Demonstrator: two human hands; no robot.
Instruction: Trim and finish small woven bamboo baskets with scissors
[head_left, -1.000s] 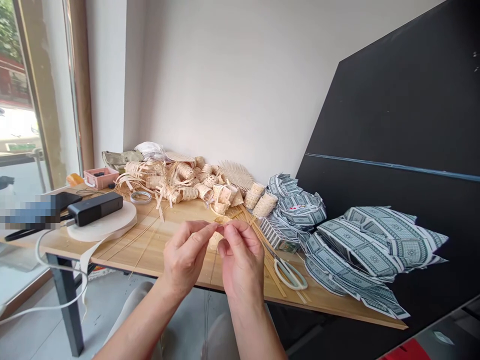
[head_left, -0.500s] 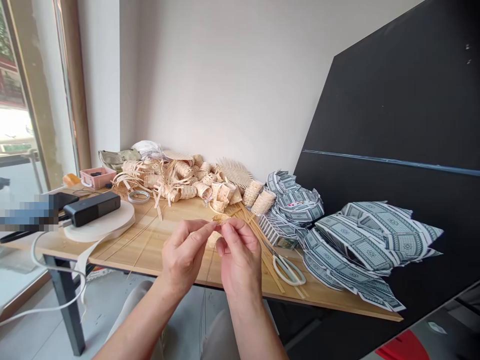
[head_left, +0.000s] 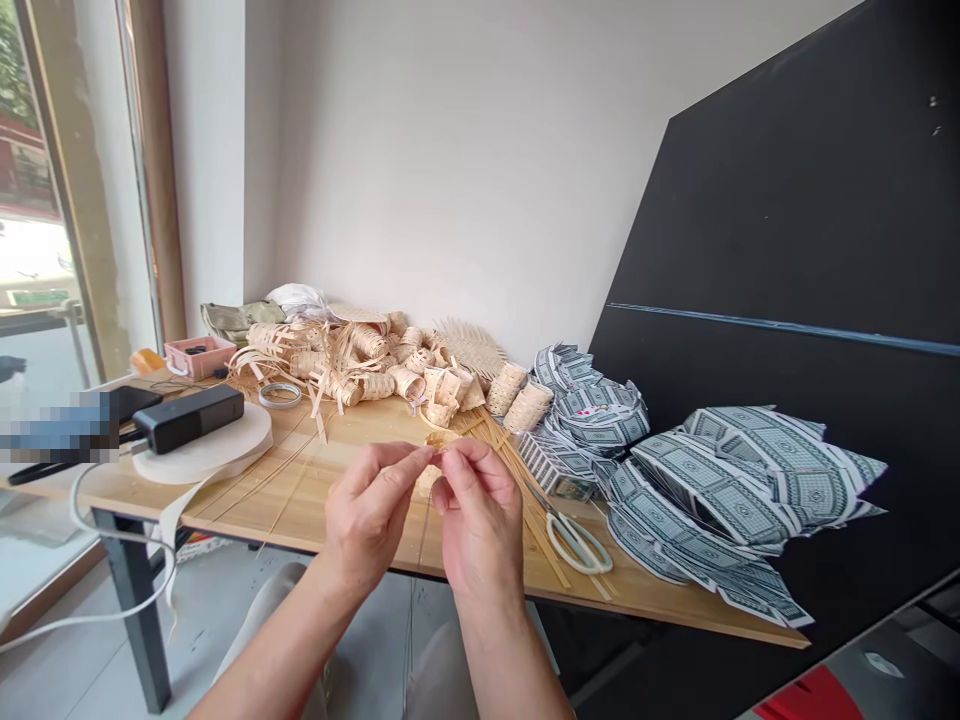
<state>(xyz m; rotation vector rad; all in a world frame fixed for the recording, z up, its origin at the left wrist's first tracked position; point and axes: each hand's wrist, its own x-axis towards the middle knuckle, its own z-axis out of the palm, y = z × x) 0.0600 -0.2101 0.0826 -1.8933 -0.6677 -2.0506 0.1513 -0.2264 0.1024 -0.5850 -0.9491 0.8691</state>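
Observation:
My left hand (head_left: pixel 375 515) and my right hand (head_left: pixel 481 520) meet over the front part of the wooden table (head_left: pixel 300 500). Thumb and forefinger of each are pinched together, fingertips almost touching. Whatever is between them is too small to make out. Thin dark strands (head_left: pixel 410 630) hang below the hands past the table edge; where they start is hidden. Just behind the fingertips is a small yellowish woven piece (head_left: pixel 442 438), partly covered by the hands. Flat bamboo strips (head_left: pixel 536 525) lie beside my right hand, with white-handled scissors (head_left: pixel 579 545) farther right.
Small woven baskets (head_left: pixel 367 342) and loose strips heap along the back. Folded playing-card pieces (head_left: pixel 742 480) fill the right side by a black panel (head_left: pixel 787 230). At left are a white ribbon roll (head_left: pixel 247 440), a black power bank (head_left: pixel 191 418), a tape roll (head_left: pixel 280 396) and a pink box (head_left: pixel 199 357).
The view has shifted very slightly. Both hands keep the same pinch in almost the same place, with fingertips moved only a little.

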